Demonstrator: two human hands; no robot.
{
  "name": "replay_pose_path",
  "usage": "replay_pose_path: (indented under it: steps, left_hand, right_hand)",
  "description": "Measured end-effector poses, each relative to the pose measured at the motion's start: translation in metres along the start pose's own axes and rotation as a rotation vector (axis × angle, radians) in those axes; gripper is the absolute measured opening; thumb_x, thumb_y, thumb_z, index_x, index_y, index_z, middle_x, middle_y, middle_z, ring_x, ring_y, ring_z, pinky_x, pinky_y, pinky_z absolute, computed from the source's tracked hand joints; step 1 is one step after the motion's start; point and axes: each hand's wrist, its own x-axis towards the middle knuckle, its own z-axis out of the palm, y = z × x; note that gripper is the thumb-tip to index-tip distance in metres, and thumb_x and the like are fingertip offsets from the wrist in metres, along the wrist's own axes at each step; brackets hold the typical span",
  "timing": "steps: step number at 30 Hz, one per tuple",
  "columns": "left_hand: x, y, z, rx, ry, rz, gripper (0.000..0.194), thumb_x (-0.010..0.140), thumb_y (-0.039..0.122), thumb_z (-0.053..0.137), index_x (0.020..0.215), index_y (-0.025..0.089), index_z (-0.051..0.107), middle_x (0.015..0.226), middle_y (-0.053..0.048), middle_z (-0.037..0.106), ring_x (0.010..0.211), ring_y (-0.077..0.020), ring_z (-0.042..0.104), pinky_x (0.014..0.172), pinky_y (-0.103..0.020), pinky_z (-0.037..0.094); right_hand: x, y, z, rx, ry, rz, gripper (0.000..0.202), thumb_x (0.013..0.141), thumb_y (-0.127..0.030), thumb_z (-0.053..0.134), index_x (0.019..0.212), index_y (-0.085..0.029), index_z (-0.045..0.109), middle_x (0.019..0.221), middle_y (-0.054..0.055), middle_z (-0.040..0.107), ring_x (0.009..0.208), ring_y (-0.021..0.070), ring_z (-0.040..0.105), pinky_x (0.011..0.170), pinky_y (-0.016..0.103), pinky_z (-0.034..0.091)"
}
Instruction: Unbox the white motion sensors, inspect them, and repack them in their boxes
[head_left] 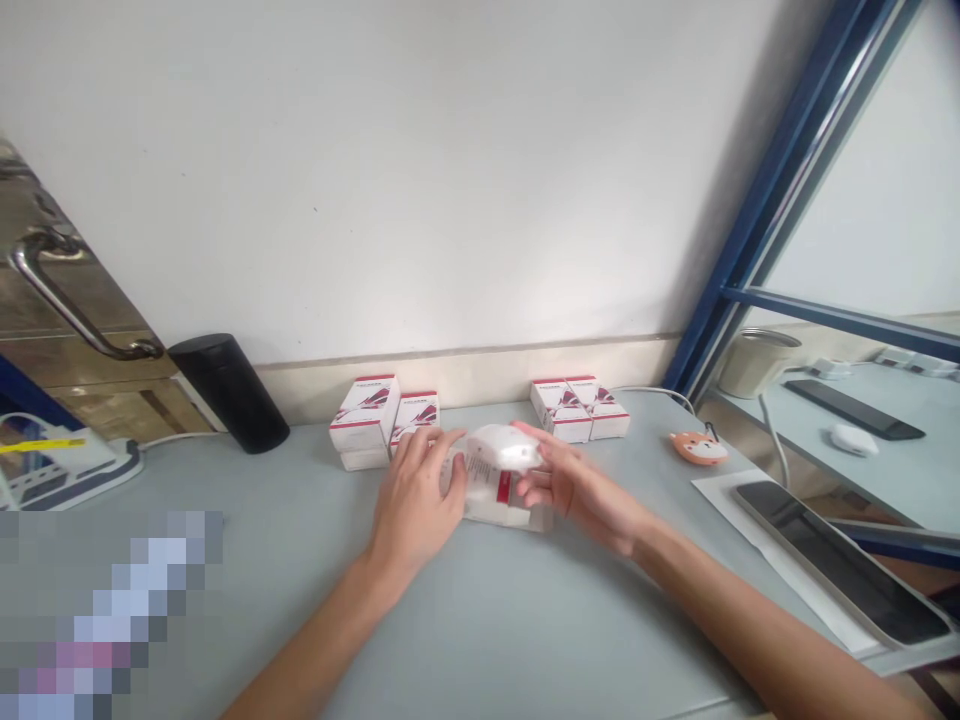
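A rounded white plastic device (504, 447) with small dark holes in its side is tilted up over the table; its exact kind I cannot make out. My right hand (574, 485) grips it from the right, thumb and fingers around its end. Under it is a pale packet (487, 505) with printed text and a red label, partly hidden by the device. At the left side of both, my left hand (420, 490) is bent over the table with thumb and fingers apart. Whether its fingertips touch the device or the packet is unclear.
White and red boxes (364, 412) stand behind my left hand, with two more boxes (577, 405) at the back right. A black cylinder (229, 393) leans left. On the right are an orange animal-shaped case (697, 447) and a long dark-topped device (840, 560).
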Motion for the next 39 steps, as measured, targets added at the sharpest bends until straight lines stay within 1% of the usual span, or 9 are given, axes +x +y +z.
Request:
replay_pose_path:
  steps: [2,5,7,9,12,19,26,33,39]
  left_hand:
    - [-0.001,-0.002,-0.003,0.096,-0.132,0.120,0.038,0.104,0.037,0.049,0.137,0.025,0.066,0.136,-0.011,0.067,0.129,-0.0311,0.058,0.110,-0.050,0.046]
    - [-0.001,-0.005,-0.010,0.162,-0.381,0.239,0.046,0.105,0.048,0.050,0.148,0.033,0.059,0.157,-0.009,0.055,0.143,-0.0342,0.050,0.117,-0.057,0.039]
    - [-0.001,-0.004,-0.014,0.196,-0.455,0.230,0.053,0.101,0.057,0.054,0.150,0.036,0.056,0.154,-0.010,0.057,0.139,-0.0367,0.053,0.114,-0.059,0.041]
    - [-0.001,-0.001,-0.015,0.210,-0.467,0.189,0.062,0.096,0.061,0.063,0.150,0.034,0.056,0.139,-0.010,0.067,0.126,-0.0358,0.060,0.106,-0.054,0.047]
    - [-0.001,0.003,-0.014,0.228,-0.370,0.142,0.063,0.094,0.060,0.066,0.148,0.030,0.058,0.123,-0.010,0.071,0.117,-0.0340,0.062,0.102,-0.050,0.047]
    - [-0.005,0.006,-0.006,0.221,-0.100,0.097,0.058,0.096,0.058,0.066,0.141,0.023,0.058,0.115,-0.010,0.072,0.112,-0.0323,0.063,0.099,-0.049,0.045]
    - [-0.010,0.013,0.000,0.170,-0.083,0.182,0.059,0.094,0.059,0.067,0.140,0.024,0.055,0.114,-0.009,0.071,0.106,-0.0306,0.063,0.095,-0.046,0.045]
    - [-0.016,0.018,0.006,0.264,0.000,0.203,0.053,0.097,0.047,0.068,0.145,0.027,0.056,0.122,-0.013,0.070,0.116,-0.0335,0.061,0.097,-0.048,0.041]
    - [-0.025,0.027,0.013,0.158,0.017,0.102,0.060,0.089,0.049,0.077,0.141,0.028,0.057,0.117,-0.011,0.068,0.114,-0.0327,0.061,0.097,-0.047,0.042]
  right_hand:
    - [0.000,-0.008,-0.003,0.020,0.087,-0.057,0.061,0.094,-0.052,0.073,0.149,-0.028,0.059,0.101,0.005,0.075,0.087,0.0169,0.070,0.084,0.031,0.058]
    - [0.000,-0.018,-0.008,-0.179,0.278,-0.165,0.064,0.089,-0.051,0.079,0.147,-0.030,0.062,0.098,0.003,0.074,0.087,0.0190,0.069,0.089,0.036,0.058]
    - [0.000,-0.021,-0.010,-0.372,0.393,-0.187,0.065,0.087,-0.052,0.080,0.147,-0.031,0.063,0.092,0.001,0.073,0.084,0.0198,0.069,0.092,0.040,0.057]
    - [0.000,-0.020,-0.011,-0.521,0.420,-0.175,0.064,0.087,-0.053,0.079,0.146,-0.031,0.064,0.089,0.000,0.072,0.081,0.0202,0.069,0.094,0.043,0.055]
    - [0.001,-0.015,-0.009,-0.647,0.383,-0.167,0.059,0.088,-0.052,0.077,0.142,-0.032,0.066,0.085,0.000,0.070,0.081,0.0204,0.068,0.088,0.040,0.055]
    - [0.004,-0.003,-0.012,-0.722,0.418,-0.233,0.059,0.086,-0.052,0.079,0.141,-0.033,0.067,0.096,0.001,0.073,0.085,0.0203,0.069,0.082,0.036,0.057]
    - [0.008,0.006,-0.011,-0.639,0.418,-0.323,0.062,0.083,-0.051,0.083,0.138,-0.026,0.067,0.093,0.003,0.072,0.088,0.0218,0.067,0.085,0.039,0.057]
    - [0.004,0.010,0.003,-0.455,0.485,-0.361,0.062,0.081,-0.050,0.086,0.136,-0.030,0.066,0.110,0.003,0.068,0.089,0.0203,0.072,0.078,0.034,0.059]
    - [-0.004,0.011,0.013,-0.576,0.482,-0.333,0.054,0.083,-0.048,0.083,0.131,-0.029,0.067,0.093,0.002,0.069,0.075,0.0202,0.070,0.071,0.036,0.057]
